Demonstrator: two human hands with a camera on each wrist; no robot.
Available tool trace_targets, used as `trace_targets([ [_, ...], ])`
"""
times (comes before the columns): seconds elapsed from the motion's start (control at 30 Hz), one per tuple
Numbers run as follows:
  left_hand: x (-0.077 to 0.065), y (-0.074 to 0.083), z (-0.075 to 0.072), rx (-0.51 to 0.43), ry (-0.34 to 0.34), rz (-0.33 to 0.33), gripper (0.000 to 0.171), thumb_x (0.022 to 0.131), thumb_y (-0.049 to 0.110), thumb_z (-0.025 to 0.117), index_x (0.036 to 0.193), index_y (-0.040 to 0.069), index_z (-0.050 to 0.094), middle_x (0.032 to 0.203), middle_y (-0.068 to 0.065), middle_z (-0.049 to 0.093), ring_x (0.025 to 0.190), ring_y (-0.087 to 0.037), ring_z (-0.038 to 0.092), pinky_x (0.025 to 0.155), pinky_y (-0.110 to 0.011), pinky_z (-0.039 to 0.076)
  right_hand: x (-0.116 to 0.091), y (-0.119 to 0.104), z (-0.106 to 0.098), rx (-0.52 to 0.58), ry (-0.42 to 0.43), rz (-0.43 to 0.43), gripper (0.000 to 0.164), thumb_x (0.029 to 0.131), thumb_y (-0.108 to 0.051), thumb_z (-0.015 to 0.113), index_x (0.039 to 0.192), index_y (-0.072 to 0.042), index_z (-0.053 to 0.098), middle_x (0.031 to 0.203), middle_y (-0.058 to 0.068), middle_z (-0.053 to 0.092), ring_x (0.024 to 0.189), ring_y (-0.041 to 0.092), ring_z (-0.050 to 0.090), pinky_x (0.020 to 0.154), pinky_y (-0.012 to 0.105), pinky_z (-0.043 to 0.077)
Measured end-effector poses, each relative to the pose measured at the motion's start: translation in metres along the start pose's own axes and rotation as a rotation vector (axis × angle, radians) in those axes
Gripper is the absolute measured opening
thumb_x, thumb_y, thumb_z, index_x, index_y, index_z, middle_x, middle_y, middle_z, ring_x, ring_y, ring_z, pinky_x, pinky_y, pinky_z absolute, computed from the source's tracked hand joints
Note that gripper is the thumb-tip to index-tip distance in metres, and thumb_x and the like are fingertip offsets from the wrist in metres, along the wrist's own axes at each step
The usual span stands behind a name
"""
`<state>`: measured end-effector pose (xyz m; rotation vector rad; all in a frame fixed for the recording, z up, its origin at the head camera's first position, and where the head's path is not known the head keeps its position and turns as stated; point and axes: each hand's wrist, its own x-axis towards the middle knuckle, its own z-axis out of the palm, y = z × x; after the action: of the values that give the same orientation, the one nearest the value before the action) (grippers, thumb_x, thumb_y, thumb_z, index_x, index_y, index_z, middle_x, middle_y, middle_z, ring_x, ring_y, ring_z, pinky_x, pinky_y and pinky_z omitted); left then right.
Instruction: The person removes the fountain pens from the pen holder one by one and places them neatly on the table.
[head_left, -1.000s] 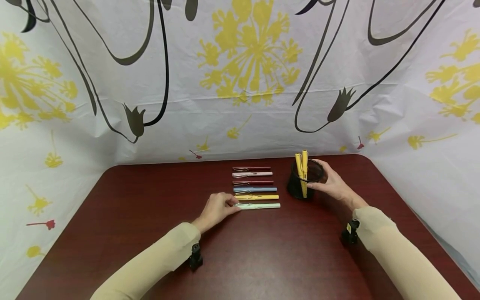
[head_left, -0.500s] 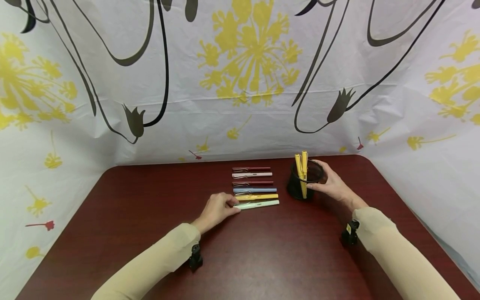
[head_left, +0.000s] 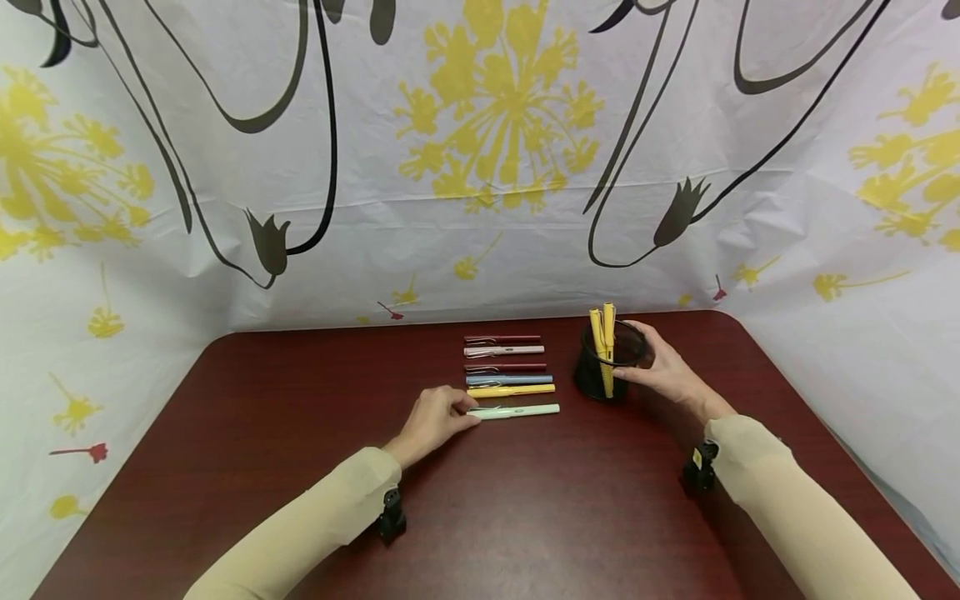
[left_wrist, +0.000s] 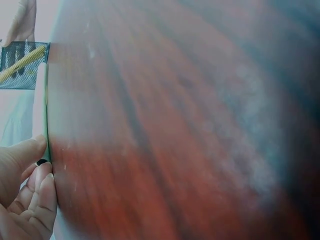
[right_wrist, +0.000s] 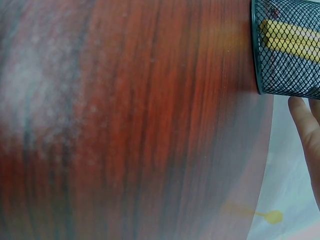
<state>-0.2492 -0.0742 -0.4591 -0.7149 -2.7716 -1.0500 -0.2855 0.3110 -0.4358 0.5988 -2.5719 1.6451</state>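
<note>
Below the head view's centre, the left hand (head_left: pixel 434 418) pinches a mint-green pen (head_left: pixel 522 411); right of centre, the right hand (head_left: pixel 672 377) grips a mesh cup (head_left: pixel 588 372).

Glossy red-brown wood-grain table (head_left: pixel 562 508), far corners rounded | creased white sheet (head_left: pixel 360 192), hanging behind the table | large yellow flower print (head_left: pixel 516 98), upper centre | dark olive-grey bud print (head_left: pixel 270 242), lower left of it | small red flower print (head_left: pixel 97 452), far left
</note>
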Motion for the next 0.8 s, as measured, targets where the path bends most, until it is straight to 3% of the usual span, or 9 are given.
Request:
trace_targets([
  [0.8, 0.0028, -0.0005, 0.0015, 0.009, 0.003, -0.023, 0.014, 0.081, 0.02, 0.075, 0.093, 0.014, 0.074, 0.087, 0.0, 0.068, 0.073, -0.01, 0.063, 0.065, -0.022, 0.052, -0.0005, 0.0009, -0.0002, 0.023, -0.004, -0.011, 0.078, 0.083, 0.001, 0.069, 0.144, -0.003, 0.022, 0.137, 0.026, 0.039, 0.11, 0.007, 0.054, 0.078, 0.016, 0.049],
])
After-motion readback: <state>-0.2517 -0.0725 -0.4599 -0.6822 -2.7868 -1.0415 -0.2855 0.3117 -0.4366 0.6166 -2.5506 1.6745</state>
